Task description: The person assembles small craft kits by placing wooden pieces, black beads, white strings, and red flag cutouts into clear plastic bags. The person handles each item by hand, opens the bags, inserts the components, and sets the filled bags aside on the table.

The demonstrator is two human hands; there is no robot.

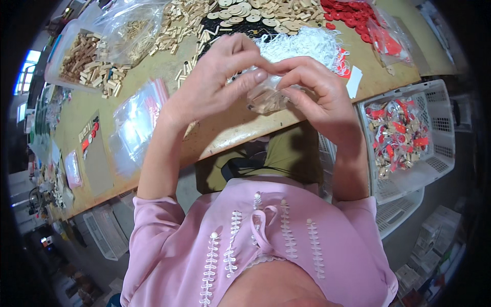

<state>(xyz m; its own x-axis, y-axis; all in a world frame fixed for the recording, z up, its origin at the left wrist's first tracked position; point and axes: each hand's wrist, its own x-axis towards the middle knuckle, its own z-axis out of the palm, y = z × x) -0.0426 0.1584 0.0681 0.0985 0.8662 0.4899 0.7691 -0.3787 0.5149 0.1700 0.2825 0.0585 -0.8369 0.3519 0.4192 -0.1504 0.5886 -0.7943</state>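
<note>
A small clear plastic bag (266, 97) with pale wooden pieces inside hangs between my hands, just above the table's near edge. My left hand (222, 82) comes from the left, its thumb and forefinger closed at the bag's upper edge. On the other side, the fingers and thumb of my right hand (318, 97) pinch the bag's right upper corner. The fingertips of both hands nearly meet over the bag's mouth. Behind them lies a heap of white string (302, 46), with round wooden discs (240, 13) beyond it.
Flat clear bags (135, 128) lie on the table (220, 135) at left. A plastic box of wooden blocks (82, 59) stands at far left, loose wooden sticks (179, 23) behind. Red discs (353, 15) lie at back right. A white crate (442, 128) of filled bags stands right of the table.
</note>
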